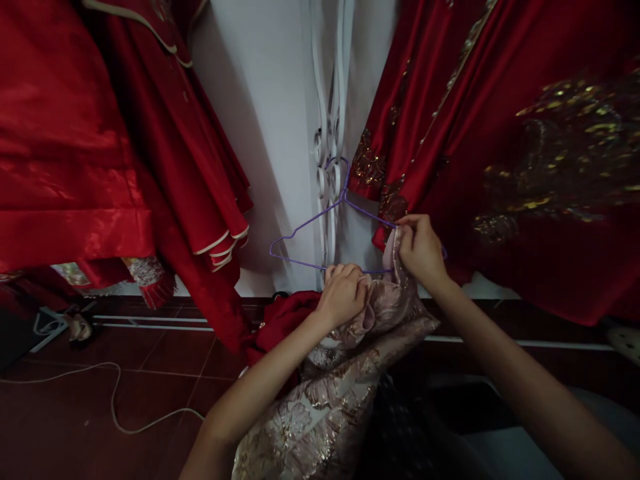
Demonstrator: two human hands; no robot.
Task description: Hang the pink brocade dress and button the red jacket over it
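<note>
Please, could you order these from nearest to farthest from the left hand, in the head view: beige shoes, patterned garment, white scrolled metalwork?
1. Patterned garment: held in the left hand.
2. White scrolled metalwork: beyond the hand, higher in the view.
3. Beige shoes: far left, low down.

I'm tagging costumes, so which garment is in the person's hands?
The pale floral garment, held by the left hand and right hand; the red garments hang at either side.

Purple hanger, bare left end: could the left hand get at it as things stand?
Probably yes: nothing visible lies between the left hand and that end of the purple hanger, though the hand appears to grip the patterned garment and might need to let go.
</note>
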